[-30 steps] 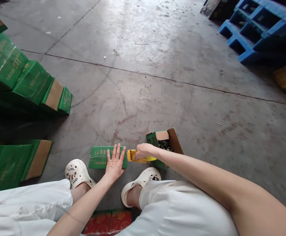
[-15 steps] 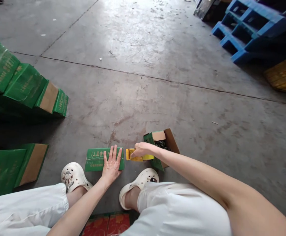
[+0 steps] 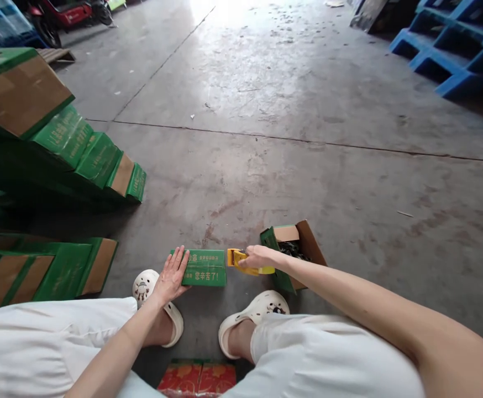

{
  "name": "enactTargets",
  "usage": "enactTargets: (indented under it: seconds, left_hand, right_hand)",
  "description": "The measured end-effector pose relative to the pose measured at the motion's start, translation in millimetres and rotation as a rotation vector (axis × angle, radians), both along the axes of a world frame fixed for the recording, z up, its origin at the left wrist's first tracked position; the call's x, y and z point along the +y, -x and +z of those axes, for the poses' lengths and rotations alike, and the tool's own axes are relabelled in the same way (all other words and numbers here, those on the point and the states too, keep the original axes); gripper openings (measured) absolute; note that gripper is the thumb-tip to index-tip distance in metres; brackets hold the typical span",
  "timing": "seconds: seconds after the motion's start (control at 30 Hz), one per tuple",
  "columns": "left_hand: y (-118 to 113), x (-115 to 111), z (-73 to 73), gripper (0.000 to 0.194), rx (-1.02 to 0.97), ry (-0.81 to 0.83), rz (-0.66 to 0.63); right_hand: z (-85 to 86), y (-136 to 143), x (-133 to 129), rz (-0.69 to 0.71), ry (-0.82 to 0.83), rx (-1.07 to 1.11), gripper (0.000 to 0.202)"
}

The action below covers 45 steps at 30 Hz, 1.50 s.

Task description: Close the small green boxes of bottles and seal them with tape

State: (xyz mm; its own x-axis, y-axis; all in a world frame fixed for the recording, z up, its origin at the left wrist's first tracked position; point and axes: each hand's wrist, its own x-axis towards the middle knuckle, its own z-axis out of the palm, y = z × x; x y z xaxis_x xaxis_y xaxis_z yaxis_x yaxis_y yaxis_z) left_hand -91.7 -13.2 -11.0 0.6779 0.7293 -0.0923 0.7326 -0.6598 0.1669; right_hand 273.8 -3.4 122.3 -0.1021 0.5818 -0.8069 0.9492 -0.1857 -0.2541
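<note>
A small green carton (image 3: 205,267) with printed characters lies on the floor between my two feet. My left hand (image 3: 172,276) rests on its left end with the fingers stretched out over the top. In my right hand (image 3: 258,257) is a yellow tape dispenser (image 3: 236,258), held just off the carton's right end with a narrow gap visible. Behind the right hand stands an open green carton (image 3: 277,237), with dark contents (image 3: 293,249) that I cannot make out. My right forearm covers part of that carton.
Green cartons are stacked at the left (image 3: 61,135), with more low down (image 3: 65,268). Blue pallets (image 3: 452,50) stand at the upper right. A red box (image 3: 198,378) sits behind my feet, which wear white clogs (image 3: 253,309). A red scooter (image 3: 69,14) is at the far left.
My left hand has gone from the carton's right end to its left end. The carton's top print reads differently, so it has been turned. The view has swung left.
</note>
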Motion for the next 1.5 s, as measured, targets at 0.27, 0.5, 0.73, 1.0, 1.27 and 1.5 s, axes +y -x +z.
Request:
enactTargets:
  seconds: [0.27, 0.5, 0.73, 1.0, 1.27, 1.5]
  left_hand:
    - [-6, -4, -4.3, 0.135, 0.019, -0.026, 0.182]
    - [-29, 11, 16.0, 0.13, 0.081, 0.0, 0.021]
    - [-67, -37, 13.2, 0.106, -0.056, 0.027, 0.502]
    - [-87, 10, 61.9, 0.057, -0.868, 0.942, 0.716]
    - [-74, 25, 88.0, 0.041, -1.039, 2.005, 0.708]
    - [-74, 25, 82.4, 0.045, -1.087, 1.836, 0.632]
  right_hand:
    - [43.4, -19, -5, 0.026, -0.085, -0.001, 0.04]
    - [89.6, -20, -22, -0.018, -0.175, -0.074, 0.042]
    - [119.9, 10, -67, -0.317, -0.2, 0.186, 0.047]
    - [109.6, 31, -80, -0.394, -0.082, 0.537, 0.069]
    - [118.6, 41, -91, -0.478, -0.009, 0.658, 0.072]
    - [119.3, 46, -95, -0.535, 0.031, 0.701, 0.076]
